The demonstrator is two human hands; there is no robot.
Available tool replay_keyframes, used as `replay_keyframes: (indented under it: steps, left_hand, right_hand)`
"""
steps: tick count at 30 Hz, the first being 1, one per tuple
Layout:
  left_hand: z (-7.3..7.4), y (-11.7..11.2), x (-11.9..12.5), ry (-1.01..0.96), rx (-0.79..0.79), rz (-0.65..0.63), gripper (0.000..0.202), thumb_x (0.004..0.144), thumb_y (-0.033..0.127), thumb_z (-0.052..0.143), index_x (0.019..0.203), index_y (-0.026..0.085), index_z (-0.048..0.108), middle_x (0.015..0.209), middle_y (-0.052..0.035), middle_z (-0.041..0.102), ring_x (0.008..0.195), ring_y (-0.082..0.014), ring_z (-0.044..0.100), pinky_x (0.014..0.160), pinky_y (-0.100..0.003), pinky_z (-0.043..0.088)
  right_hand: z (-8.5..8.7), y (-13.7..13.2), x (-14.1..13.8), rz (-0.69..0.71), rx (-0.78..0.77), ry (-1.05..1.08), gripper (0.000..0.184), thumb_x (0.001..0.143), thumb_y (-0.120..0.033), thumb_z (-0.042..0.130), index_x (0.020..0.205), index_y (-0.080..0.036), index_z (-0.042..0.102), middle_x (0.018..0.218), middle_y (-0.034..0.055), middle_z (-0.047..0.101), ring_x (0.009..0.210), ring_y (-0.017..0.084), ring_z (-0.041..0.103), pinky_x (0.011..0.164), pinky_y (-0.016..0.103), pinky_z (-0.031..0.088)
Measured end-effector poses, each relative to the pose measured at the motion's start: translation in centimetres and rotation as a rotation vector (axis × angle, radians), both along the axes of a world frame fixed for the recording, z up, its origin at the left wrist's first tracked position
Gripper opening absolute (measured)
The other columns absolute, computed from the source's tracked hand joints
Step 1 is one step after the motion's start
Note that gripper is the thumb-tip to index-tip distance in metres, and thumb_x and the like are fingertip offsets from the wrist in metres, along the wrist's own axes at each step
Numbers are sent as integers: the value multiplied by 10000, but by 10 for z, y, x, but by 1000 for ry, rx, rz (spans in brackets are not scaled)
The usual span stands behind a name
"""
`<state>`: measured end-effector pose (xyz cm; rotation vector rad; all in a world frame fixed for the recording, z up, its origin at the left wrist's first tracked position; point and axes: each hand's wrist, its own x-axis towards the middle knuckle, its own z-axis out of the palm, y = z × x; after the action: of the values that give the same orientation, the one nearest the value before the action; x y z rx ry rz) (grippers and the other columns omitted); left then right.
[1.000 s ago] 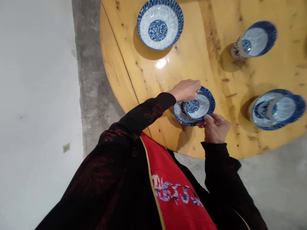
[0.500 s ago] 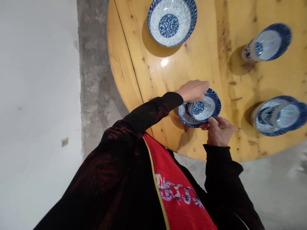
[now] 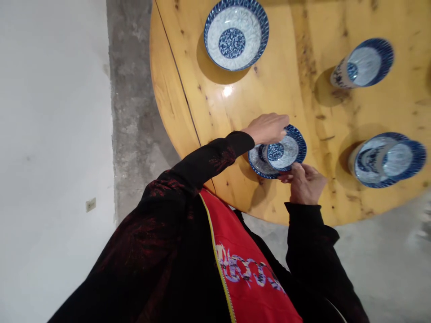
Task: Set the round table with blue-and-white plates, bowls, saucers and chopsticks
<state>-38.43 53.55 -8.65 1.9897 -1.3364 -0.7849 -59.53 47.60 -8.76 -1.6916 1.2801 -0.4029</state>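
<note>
A small blue-and-white bowl [image 3: 291,149] is between my hands, over a wider blue-and-white bowl [image 3: 264,170] near the table's front edge. My left hand [image 3: 270,127] is closed on the far rim of the small bowl, its fingertips partly hidden. On the near rim, my right hand [image 3: 305,183] pinches with thumb and fingers. The small bowl's inside, with a dark blue patterned centre, faces up toward me. Part of the wider bowl's inside shows to the left of it.
Another large patterned bowl [image 3: 247,51] stands at the back of the round wooden table [image 3: 279,80]. To the right are a tall stack of small bowls [image 3: 365,63] and a small stack set in a wider bowl [image 3: 397,159]. A wall and grey floor [image 3: 134,112] lie left.
The view has shifted slightly, so the table's bowls and stacks appear a little further left. Both hands keep their hold on the small bowl's rim.
</note>
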Motion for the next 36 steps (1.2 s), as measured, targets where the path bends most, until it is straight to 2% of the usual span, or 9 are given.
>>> replay_keyframes:
  steps: [3,7,13,17,20,26,30,33,36]
  left_hand:
    - [7,15,6,-29,6,35,258,980,257,462,1003,129,684,1028,-126,702,1029,-262,637,860,-352,415]
    - [18,59,14,-5,15,124,305,1006,297,426,1054,150,689,1016,-98,711,980,-235,652,865,-337,425]
    - [13,130,0,25,64,182,345,994,302,403,1089,170,709,902,-62,727,826,-190,651,759,-295,428]
    - [5,152,-22,54,94,147,350,983,313,427,1110,169,720,848,-50,727,800,-187,657,739,-283,439]
    - [4,164,-36,81,109,141,363,981,310,446,1181,159,709,844,-55,732,813,-192,668,758,-283,458]
    - [4,209,-56,86,99,216,367,966,289,461,1201,157,710,913,-59,754,805,-169,668,757,-253,463]
    - [2,243,-74,83,149,306,336,964,305,458,1126,197,732,817,-19,738,751,-150,662,734,-231,460]
    - [1,255,-97,142,180,372,321,956,303,461,1102,211,732,787,-4,734,730,-142,668,720,-217,470]
    - [1,253,-127,190,209,391,329,953,312,458,1112,211,728,802,-10,740,729,-143,674,700,-211,484]
  right_hand:
    - [5,5,-13,-101,14,-17,247,763,-381,647,803,-138,643,549,18,643,404,125,557,407,224,427]
    - [12,29,-44,-225,24,-51,336,747,-434,688,891,-131,675,581,0,663,432,120,577,445,227,454]
    - [-3,111,-82,-335,172,-90,456,719,-505,739,978,-136,668,629,-6,677,459,112,582,480,239,471]
    - [-17,169,-87,-347,324,-92,509,699,-549,763,996,-147,669,638,-2,679,462,108,571,473,235,458]
    - [-22,193,-85,-286,446,-95,540,682,-581,786,996,-156,677,651,7,686,482,113,581,485,237,462]
    - [-28,191,-83,-227,433,-141,536,685,-602,778,979,-164,684,649,14,687,482,118,576,476,239,454]
    - [-30,182,-83,-205,432,-182,525,663,-576,780,959,-154,679,636,17,683,480,124,578,473,246,458]
    - [-32,180,-91,-160,458,-194,519,663,-569,765,956,-150,680,640,23,686,477,128,582,471,251,458]
    - [-34,183,-106,-145,470,-189,529,666,-582,741,961,-147,682,634,23,684,475,132,585,476,257,462]
